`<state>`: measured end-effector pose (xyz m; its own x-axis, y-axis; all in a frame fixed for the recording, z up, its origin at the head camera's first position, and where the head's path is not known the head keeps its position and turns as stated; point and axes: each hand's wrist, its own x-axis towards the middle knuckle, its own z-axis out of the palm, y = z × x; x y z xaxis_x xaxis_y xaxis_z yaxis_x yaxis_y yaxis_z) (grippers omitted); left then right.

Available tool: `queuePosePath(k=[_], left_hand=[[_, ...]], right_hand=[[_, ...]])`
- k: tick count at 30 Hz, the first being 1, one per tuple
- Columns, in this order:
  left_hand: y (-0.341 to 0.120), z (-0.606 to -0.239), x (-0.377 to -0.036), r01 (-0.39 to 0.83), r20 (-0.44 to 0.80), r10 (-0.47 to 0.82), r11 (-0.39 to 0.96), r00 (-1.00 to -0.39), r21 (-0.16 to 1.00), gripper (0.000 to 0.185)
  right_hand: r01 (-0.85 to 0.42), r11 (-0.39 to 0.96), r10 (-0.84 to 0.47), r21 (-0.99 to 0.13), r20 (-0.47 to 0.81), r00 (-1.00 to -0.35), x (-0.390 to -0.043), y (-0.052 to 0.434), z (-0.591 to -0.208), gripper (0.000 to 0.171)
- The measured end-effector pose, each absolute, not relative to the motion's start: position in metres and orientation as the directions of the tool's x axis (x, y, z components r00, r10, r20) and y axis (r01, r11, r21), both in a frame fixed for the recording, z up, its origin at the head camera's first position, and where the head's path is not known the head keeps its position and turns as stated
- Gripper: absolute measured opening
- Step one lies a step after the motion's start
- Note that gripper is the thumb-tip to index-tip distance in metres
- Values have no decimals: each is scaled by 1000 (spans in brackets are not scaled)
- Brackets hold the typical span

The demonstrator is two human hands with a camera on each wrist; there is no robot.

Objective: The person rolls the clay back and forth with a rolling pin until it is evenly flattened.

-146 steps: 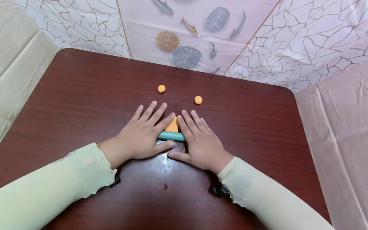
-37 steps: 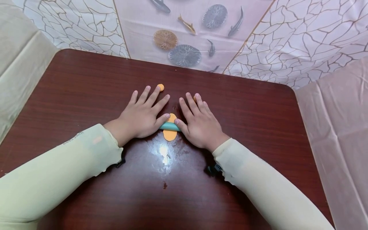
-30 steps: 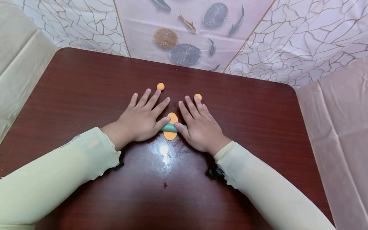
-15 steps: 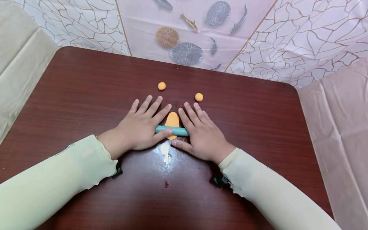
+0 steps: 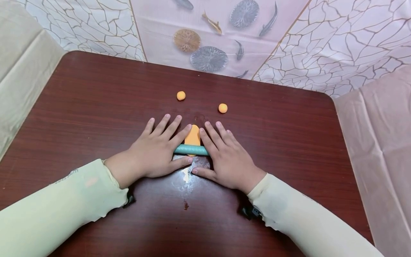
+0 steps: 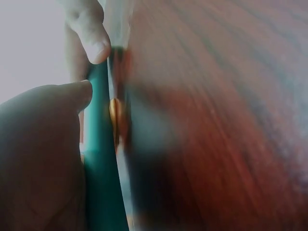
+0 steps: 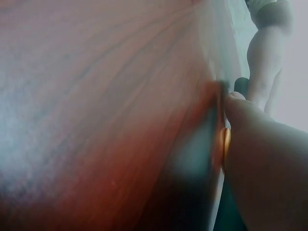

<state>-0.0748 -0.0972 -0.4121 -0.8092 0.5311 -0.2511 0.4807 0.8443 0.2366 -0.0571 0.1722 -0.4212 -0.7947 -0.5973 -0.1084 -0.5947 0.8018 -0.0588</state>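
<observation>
A flattened oblong of orange clay [image 5: 192, 135] lies on the table, with a teal rolling pin [image 5: 192, 150] across its near end. My left hand [image 5: 154, 150] is spread flat over the pin's left end, and my right hand [image 5: 229, 157] lies likewise over the right end. Both thumbs reach out on the near side of the pin. The pin's ends are hidden under the hands in the head view. In the left wrist view the pin [image 6: 101, 154] runs beside the thumb, with the clay edge [image 6: 114, 111] showing beneath it.
Two small orange clay balls, one on the left [image 5: 181, 95] and one on the right [image 5: 223, 108], sit beyond the fingertips. The brown wooden table [image 5: 102, 85] has wet-looking smears near the hands. Patterned cloth [image 5: 208, 35] hangs behind its far edge.
From about a second ago, both hands have moved toward the body, rolling the pin to the clay's near end. The thumbs have shifted off the pin's top to its near side.
</observation>
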Motion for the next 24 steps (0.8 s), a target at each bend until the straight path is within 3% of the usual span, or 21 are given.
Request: queuePosePath(k=[14,24], left_hand=[[-96,-412,-66,472,-260,524,849,-811,238,99],[-93,-418,-87,410,-238,476,869,-847,277,92]], right_hand=[[-585,810,-586,-49,-129,-800,-47,172,-420,112],[-540,837,-547,-86,-118,-829,-67,169,-417,100]])
